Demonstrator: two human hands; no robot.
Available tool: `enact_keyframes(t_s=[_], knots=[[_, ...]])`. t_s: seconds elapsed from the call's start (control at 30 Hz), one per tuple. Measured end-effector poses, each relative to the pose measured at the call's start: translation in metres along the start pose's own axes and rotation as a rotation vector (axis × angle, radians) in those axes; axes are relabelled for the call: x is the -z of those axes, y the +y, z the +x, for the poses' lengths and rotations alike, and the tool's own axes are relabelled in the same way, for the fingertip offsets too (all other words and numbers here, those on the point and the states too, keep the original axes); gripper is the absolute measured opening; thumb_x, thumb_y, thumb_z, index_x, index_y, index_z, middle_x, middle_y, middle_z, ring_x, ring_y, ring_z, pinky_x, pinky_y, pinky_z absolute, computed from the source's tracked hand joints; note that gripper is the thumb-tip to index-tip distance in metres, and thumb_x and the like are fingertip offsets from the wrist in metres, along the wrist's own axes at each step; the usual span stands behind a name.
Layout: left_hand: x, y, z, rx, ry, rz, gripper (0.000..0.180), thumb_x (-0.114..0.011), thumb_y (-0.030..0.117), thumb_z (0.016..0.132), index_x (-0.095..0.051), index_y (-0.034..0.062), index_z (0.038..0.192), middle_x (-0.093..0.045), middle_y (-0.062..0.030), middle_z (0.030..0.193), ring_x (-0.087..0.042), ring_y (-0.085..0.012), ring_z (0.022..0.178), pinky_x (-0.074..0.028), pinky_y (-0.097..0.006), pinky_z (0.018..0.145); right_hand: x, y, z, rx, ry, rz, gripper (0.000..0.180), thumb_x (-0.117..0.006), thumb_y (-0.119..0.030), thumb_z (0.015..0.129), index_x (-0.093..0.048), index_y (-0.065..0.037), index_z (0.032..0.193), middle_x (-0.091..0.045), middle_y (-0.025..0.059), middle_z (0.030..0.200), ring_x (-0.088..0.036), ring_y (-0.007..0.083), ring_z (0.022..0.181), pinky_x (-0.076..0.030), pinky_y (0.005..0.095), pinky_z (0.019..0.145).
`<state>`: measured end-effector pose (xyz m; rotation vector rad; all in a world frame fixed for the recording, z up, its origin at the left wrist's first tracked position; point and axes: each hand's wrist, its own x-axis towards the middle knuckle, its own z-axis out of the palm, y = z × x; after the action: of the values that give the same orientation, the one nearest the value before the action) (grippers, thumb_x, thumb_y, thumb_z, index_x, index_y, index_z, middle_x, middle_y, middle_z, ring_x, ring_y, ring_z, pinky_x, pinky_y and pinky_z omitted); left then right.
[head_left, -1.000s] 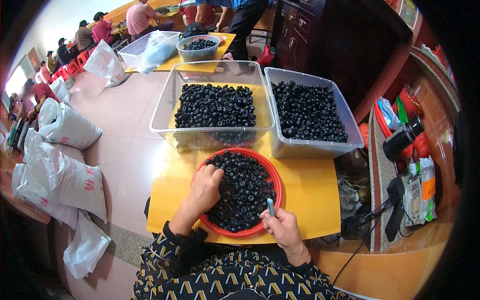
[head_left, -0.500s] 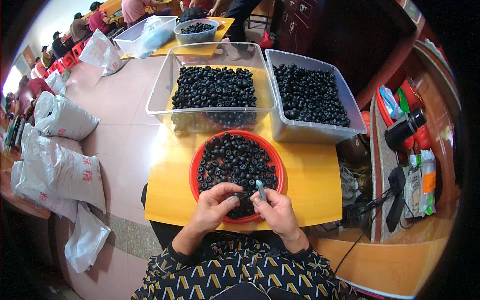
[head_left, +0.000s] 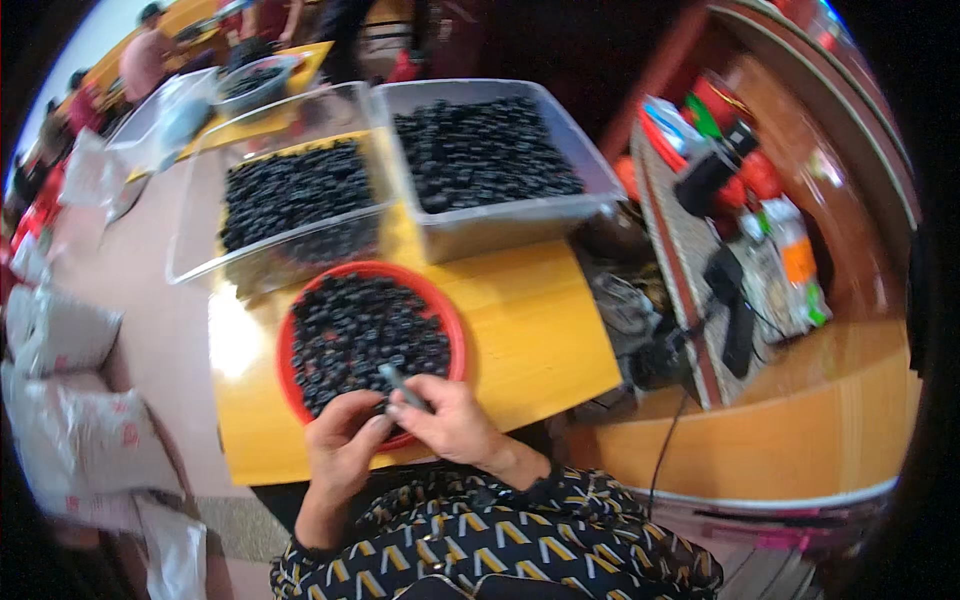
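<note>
A round red tray (head_left: 455, 325) heaped with small black pieces sits on the yellow table (head_left: 545, 340) in front of me. My hands meet at its near rim. A thin grey tool (head_left: 402, 388) sticks up from my right hand (head_left: 450, 420), which grips it and points it toward my left fingers. The fingers of my left hand (head_left: 345, 445) pinch together around one small black piece (head_left: 383, 405) at the tool's tip. Behind the tray stand two clear plastic bins of the same black pieces, the left bin (head_left: 190, 225) and the right bin (head_left: 520, 215).
White filled sacks (head_left: 60, 330) lie on the floor at the left. A wooden counter (head_left: 790, 400) at the right holds bottles, red items and cables. Another yellow table (head_left: 290, 75) with a bowl and a bin stands farther back, with people seated around it.
My left hand left the pile in the red tray and came back to its near rim, meeting my right hand and the tool. The view has swung to the right.
</note>
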<state>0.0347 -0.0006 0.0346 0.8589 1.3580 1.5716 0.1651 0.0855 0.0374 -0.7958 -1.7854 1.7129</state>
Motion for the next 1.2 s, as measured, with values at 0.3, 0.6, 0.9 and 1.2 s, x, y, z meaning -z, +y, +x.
enact_keyframes(t_s=[0.3, 0.6, 0.9, 1.2], knots=[[-0.007, -0.011, 0.004, 0.003, -0.014, -0.08, 0.028, -0.057, -0.005, 0.078, -0.052, -0.003, 0.105, -0.057, -0.0052, 0.093, -0.055, -0.0101, 0.084, -0.045, -0.022, 0.075, -0.004, 0.018, -0.001, 0.051, 0.06, 0.132, 0.011, -0.056, -0.012, 0.084, -0.056, -0.001, 0.086, -0.05, 0.0015, 0.065, -0.046, 0.0082, 0.064, -0.04, 0.0275, 0.058], [-0.003, -0.003, 0.003, 0.04, -0.027, -0.185, 0.017, -0.051, -0.004, 0.08, -0.053, -0.0018, 0.097, -0.06, -0.0093, 0.092, -0.061, -0.0155, 0.076, -0.049, -0.024, 0.068, 0.01, 0.012, -0.003, 0.079, 0.027, 0.068, 0.017, -0.052, -0.012, 0.087, -0.056, 0.001, 0.098, -0.052, -0.0029, 0.076, -0.046, 0.0037, 0.068, -0.041, 0.0212, 0.06], [0.007, -0.018, 0.012, 0.097, -0.121, -0.601, 0.019, -0.06, 0.002, 0.081, -0.056, -0.0002, 0.1, -0.059, -0.007, 0.089, -0.054, -0.0125, 0.076, -0.045, -0.024, 0.068, 0.031, 0.002, -0.011, -0.014, 0.014, -0.03, 0.026, -0.047, -0.017, 0.092, -0.055, 0.004, 0.104, -0.053, 0.0, 0.07, -0.049, 0.0068, 0.06, -0.042, 0.0211, 0.056], [0.02, -0.026, 0.017, 0.141, -0.251, -0.932, 0.02, -0.059, 0.005, 0.082, -0.056, 0.0027, 0.101, -0.057, -0.0089, 0.09, -0.048, -0.0156, 0.072, -0.04, -0.028, 0.065, 0.024, -0.003, -0.012, 0.208, 0.017, -0.398, 0.02, -0.06, -0.011, 0.083, -0.057, 0.003, 0.096, -0.058, 0.0129, 0.074, -0.057, 0.0183, 0.062, -0.045, 0.0264, 0.057]])
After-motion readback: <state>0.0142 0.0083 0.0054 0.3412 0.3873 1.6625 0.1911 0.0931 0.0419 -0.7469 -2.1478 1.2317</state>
